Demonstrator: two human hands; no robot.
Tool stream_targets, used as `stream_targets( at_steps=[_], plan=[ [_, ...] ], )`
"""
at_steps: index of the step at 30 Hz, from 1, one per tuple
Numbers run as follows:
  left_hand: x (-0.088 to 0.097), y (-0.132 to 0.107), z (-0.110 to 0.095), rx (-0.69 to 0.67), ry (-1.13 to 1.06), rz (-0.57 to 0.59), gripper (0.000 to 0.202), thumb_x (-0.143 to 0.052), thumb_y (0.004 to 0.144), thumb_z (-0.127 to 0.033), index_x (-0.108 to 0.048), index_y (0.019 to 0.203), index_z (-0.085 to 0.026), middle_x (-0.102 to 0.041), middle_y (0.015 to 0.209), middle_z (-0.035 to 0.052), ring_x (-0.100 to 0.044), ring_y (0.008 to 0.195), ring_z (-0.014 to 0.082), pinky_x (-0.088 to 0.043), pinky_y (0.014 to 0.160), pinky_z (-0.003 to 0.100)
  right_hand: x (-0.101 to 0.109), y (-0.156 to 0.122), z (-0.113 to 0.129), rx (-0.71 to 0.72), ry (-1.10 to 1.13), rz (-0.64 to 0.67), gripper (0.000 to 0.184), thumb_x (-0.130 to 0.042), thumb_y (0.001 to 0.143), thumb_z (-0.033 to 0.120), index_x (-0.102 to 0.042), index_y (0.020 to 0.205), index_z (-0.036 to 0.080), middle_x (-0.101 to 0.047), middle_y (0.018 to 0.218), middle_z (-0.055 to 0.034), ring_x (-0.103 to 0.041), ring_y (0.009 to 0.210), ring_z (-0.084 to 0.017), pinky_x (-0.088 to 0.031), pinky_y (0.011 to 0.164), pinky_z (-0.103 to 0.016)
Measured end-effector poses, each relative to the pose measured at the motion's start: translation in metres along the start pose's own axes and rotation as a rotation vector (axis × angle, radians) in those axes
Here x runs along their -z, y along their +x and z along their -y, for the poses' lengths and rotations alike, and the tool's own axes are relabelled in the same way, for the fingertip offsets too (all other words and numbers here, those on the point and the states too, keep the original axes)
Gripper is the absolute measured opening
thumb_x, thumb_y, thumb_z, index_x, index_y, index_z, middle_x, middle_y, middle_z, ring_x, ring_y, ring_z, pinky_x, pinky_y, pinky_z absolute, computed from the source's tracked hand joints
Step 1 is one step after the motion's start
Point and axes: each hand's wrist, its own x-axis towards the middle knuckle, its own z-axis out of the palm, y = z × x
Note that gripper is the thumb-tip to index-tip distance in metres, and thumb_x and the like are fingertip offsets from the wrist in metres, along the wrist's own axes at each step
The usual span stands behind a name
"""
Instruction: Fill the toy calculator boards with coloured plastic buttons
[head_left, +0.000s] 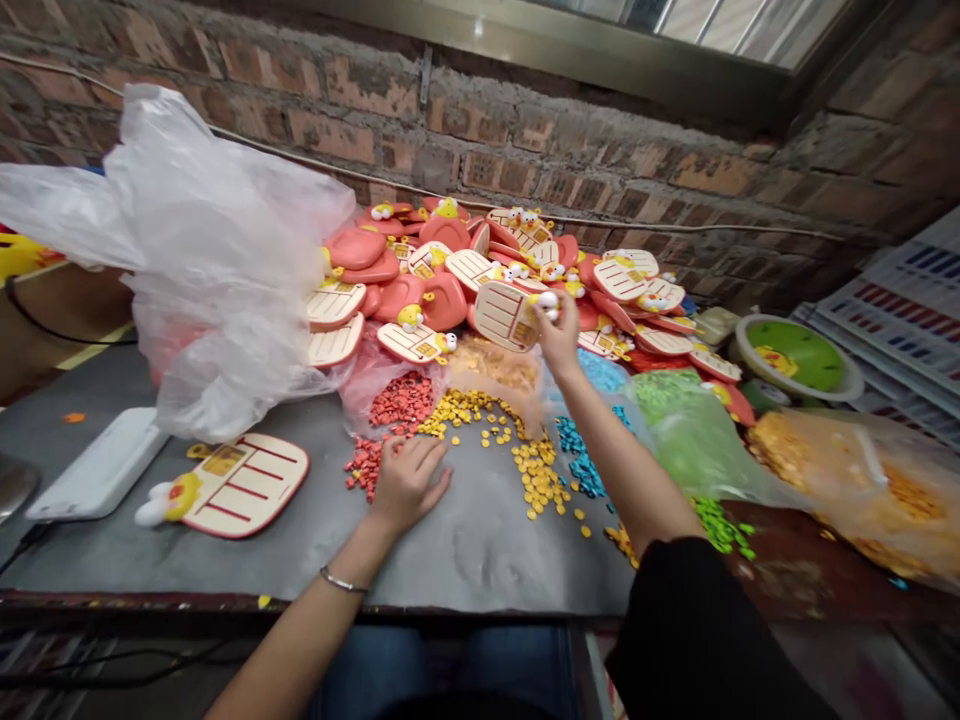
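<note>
My right hand (pixel 561 342) is closed in a pinch on the white-eyed yellow head end of a flat toy board (pixel 504 315), cream with slots and a red edge. It is at the front of the heap of similar boards. My left hand (pixel 409 482) rests on the grey table mat, fingers loosely spread, beside small red pieces (pixel 366 465); whether its fingertips touch them is unclear. Small round yellow pieces (pixel 536 478) lie between my hands, and blue pieces (pixel 581 455) are beside my right forearm. Another toy board (pixel 251 485) lies slots up on the left.
A large clear plastic bag (pixel 217 250) stands at left, behind a white power bank (pixel 101 465) with a cable. Bags of green pieces (pixel 694 440) and orange pieces (pixel 855 480) sit at right, near a green bowl (pixel 795 355). A brick wall (pixel 495 130) rises behind the heap.
</note>
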Motion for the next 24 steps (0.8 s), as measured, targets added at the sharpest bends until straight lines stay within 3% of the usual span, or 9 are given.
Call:
stream_targets(
  at_steps=[1, 3, 6, 8, 10, 13, 15, 21, 24],
  plan=[
    [0.002, 0.0, 0.0, 0.028, -0.01, -0.069, 0.022, -0.051, 0.092, -0.027, -0.059, 0.112, -0.021, -0.072, 0.104, 0.0073, -0.065, 0.096, 0.0226, -0.035, 0.089, 0.042, 0.018, -0.009, 0.003, 0.017, 0.093, -0.101, 0.048, -0.044, 0.093, 0.049, -0.042, 0.132, 0.021, -0.052, 0.125, -0.0142, -0.054, 0.113, -0.026, -0.049, 0.089, -0.037],
    [0.005, -0.001, 0.001, 0.123, -0.037, -0.16, 0.021, -0.05, 0.091, -0.028, -0.059, 0.11, -0.022, -0.072, 0.1, 0.0059, -0.065, 0.093, 0.022, -0.036, 0.089, 0.041, 0.049, -0.032, 0.014, 0.025, 0.26, -0.133, 0.053, -0.055, 0.087, 0.052, -0.044, 0.131, 0.024, -0.056, 0.122, -0.0109, -0.058, 0.108, -0.024, -0.051, 0.083, -0.036],
    [0.007, -0.003, 0.002, 0.212, -0.09, -0.241, 0.02, -0.046, 0.092, -0.03, -0.059, 0.105, -0.023, -0.071, 0.093, 0.0055, -0.065, 0.09, 0.0221, -0.039, 0.087, 0.042, 0.07, -0.069, 0.036, -0.004, 0.375, 0.229, 0.048, -0.063, 0.082, 0.053, -0.058, 0.119, 0.024, -0.064, 0.115, -0.0087, -0.062, 0.1, -0.024, -0.052, 0.081, -0.037],
    [0.007, -0.004, 0.002, 0.194, -0.11, -0.243, 0.019, -0.043, 0.092, -0.029, -0.058, 0.102, -0.022, -0.071, 0.091, 0.0064, -0.065, 0.089, 0.0224, -0.04, 0.086, 0.042, 0.062, -0.092, 0.049, -0.031, 0.381, 0.611, 0.042, -0.066, 0.081, 0.049, -0.064, 0.113, 0.022, -0.067, 0.112, -0.0083, -0.063, 0.098, -0.024, -0.052, 0.083, -0.036],
    [0.005, -0.005, 0.001, 0.141, -0.116, -0.191, 0.019, -0.042, 0.093, -0.029, -0.059, 0.098, -0.021, -0.071, 0.088, 0.0062, -0.065, 0.087, 0.0217, -0.042, 0.083, 0.041, 0.037, -0.112, 0.056, -0.017, 0.372, 0.943, 0.036, -0.065, 0.084, 0.043, -0.067, 0.112, 0.02, -0.069, 0.112, -0.0079, -0.064, 0.099, -0.023, -0.05, 0.087, -0.035],
    [0.001, -0.004, -0.003, 0.021, -0.127, -0.065, 0.019, -0.044, 0.092, -0.029, -0.061, 0.095, -0.021, -0.071, 0.085, 0.0048, -0.064, 0.082, 0.0195, -0.043, 0.079, 0.038, -0.011, -0.132, 0.057, 0.099, 0.353, 1.162, 0.03, -0.061, 0.089, 0.035, -0.068, 0.112, 0.017, -0.071, 0.11, -0.0077, -0.064, 0.099, -0.021, -0.048, 0.09, -0.033],
    [-0.002, -0.003, -0.005, -0.056, -0.131, 0.013, 0.019, -0.044, 0.092, -0.025, -0.062, 0.094, -0.02, -0.07, 0.083, 0.0051, -0.063, 0.08, 0.0186, -0.043, 0.075, 0.036, -0.039, -0.135, 0.055, 0.188, 0.311, 1.172, 0.025, -0.061, 0.09, 0.029, -0.07, 0.109, 0.015, -0.072, 0.106, -0.0084, -0.065, 0.096, -0.021, -0.047, 0.088, -0.032],
    [-0.009, -0.004, -0.01, -0.189, -0.115, 0.185, 0.024, -0.04, 0.092, -0.023, -0.058, 0.075, -0.02, -0.06, 0.069, 0.0046, -0.054, 0.069, 0.0181, -0.036, 0.065, 0.034, -0.092, -0.108, 0.064, 0.274, 0.086, 0.76, 0.019, -0.054, 0.093, 0.015, -0.069, 0.104, 0.012, -0.071, 0.105, -0.0104, -0.063, 0.095, -0.018, -0.045, 0.086, -0.028],
    [-0.01, -0.004, -0.011, -0.216, -0.116, 0.264, 0.022, -0.043, 0.091, -0.025, -0.056, 0.074, -0.02, -0.058, 0.07, 0.0035, -0.052, 0.069, 0.0174, -0.034, 0.065, 0.034, -0.12, -0.098, 0.073, 0.362, -0.173, 0.73, 0.018, -0.054, 0.093, 0.017, -0.067, 0.105, 0.013, -0.068, 0.106, -0.0121, -0.061, 0.096, -0.02, -0.044, 0.084, -0.028]
  ],
)
